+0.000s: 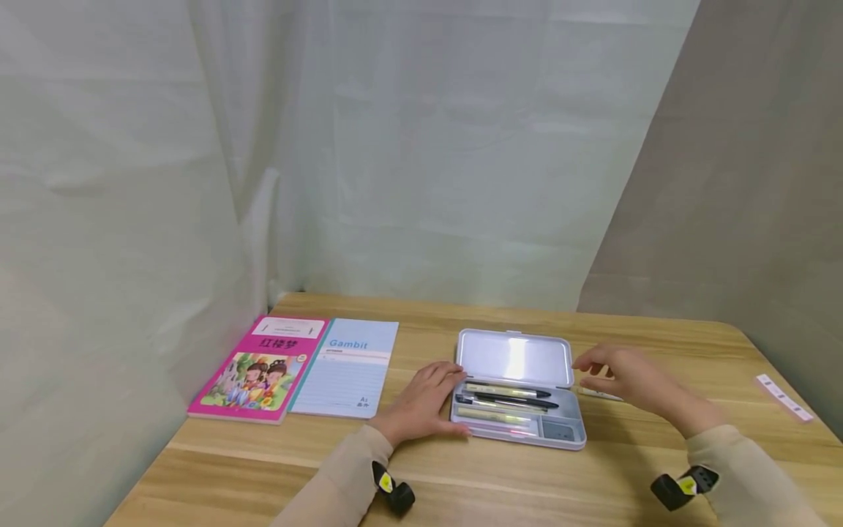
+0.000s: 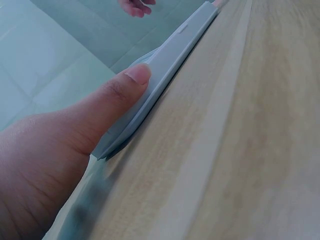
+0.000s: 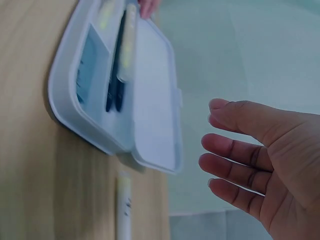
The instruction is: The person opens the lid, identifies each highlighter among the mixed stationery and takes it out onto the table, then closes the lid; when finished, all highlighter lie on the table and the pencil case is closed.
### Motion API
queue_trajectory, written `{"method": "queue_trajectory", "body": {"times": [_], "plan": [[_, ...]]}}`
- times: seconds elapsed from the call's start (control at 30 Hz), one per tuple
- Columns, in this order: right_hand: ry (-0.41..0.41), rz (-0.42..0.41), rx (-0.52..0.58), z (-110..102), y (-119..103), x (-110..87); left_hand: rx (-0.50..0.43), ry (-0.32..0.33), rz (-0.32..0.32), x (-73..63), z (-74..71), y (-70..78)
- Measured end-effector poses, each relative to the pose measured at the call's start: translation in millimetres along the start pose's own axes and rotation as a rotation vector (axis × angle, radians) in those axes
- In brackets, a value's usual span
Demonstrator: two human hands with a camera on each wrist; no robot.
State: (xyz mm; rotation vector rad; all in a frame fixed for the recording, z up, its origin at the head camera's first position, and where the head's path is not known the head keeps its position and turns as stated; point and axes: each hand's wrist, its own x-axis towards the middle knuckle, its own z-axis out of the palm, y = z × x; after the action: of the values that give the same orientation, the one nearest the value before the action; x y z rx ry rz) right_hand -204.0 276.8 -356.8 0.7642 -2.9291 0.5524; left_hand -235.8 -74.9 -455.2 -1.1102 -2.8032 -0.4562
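Observation:
A pale pencil case [image 1: 576, 433] lies with its lid [image 1: 484, 356] folded back. Black pens [image 1: 516, 402] and a yellowish pen [image 1: 497, 391] fill its long compartment; a dark grey block [image 1: 558, 431] sits in the small front one. At the left end my left hand [image 1: 421, 402] grips the case, its thumb [image 2: 117, 95] along the front wall and fingers by the hinge. My right hand [image 1: 622, 373] hovers right of the lid, fingers apart and loosely bent, holding nothing. A white pen-shaped stick [image 3: 123, 207] with dark print lies below it, partly hidden in the head view.
A pink picture-cover book [image 1: 246, 373] and a light blue notebook [image 1: 345, 369] lie side by side at the left. On the far right is a pinkish-white strip [image 1: 784, 397]. Pale curtains [image 1: 461, 161] hang behind the wooden table [image 1: 500, 483].

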Motion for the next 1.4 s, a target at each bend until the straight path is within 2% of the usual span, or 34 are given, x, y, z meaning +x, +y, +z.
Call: {"method": "queue_trajectory", "body": {"times": [0.27,0.5,0.63,1.07,1.4], "plan": [[-0.026,-0.023,0.055,22,-8,8.6,0.023,0.006,0.007,0.9,2.7,-2.1],[-0.036,-0.096,0.093,40,-11,19.7,0.016,0.005,0.002,0.6,0.7,-2.0],[-0.054,-0.094,0.106,48,-13,26.4,0.015,0.012,0.004,0.2,0.8,-2.2],[-0.057,-0.115,0.002,71,-25,35.5,0.018,0.015,0.01,0.3,4.3,-1.5],[-0.051,-0.1,-0.041,76,-30,37.0,0.025,0.031,0.027,-0.5,2.9,-0.7]]}}
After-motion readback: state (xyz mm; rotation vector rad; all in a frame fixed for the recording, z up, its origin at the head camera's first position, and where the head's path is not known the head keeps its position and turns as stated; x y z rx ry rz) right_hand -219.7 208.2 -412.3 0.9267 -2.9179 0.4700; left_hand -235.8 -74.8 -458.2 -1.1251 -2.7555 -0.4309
